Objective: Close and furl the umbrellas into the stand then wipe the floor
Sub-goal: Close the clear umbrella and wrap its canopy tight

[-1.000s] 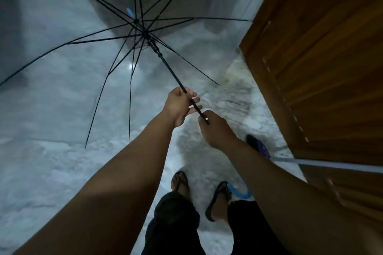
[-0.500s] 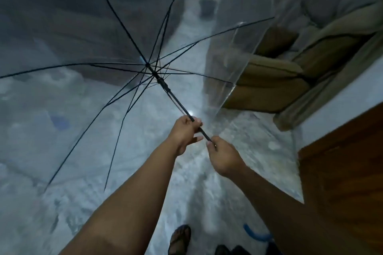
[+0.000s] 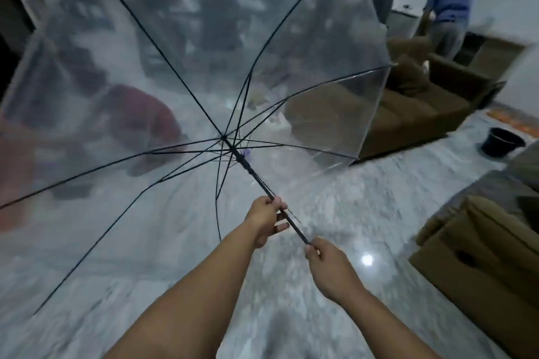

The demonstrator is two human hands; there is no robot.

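A clear umbrella (image 3: 186, 73) with black ribs is spread fully open in front of me and fills the left and middle of the head view. Its black shaft (image 3: 256, 176) slants down to the right toward me. My left hand (image 3: 267, 217) grips the shaft partway down, below the runner. My right hand (image 3: 328, 264) is closed around the lower end of the shaft, where the handle is hidden inside my fist. The floor (image 3: 335, 213) underneath is pale marbled tile. A black bucket (image 3: 502, 142) stands on the floor at the far right.
A brown sofa (image 3: 414, 114) stands behind the canopy's right edge, with two people (image 3: 447, 13) standing past it. A cardboard box (image 3: 481, 268) lies at the right. Blurred furniture and a reddish shape (image 3: 137, 114) show through the plastic at the left.
The view has swung up and away from the wooden door and my feet into the room. Both hands keep their hold on the shaft, and the canopy stays open.
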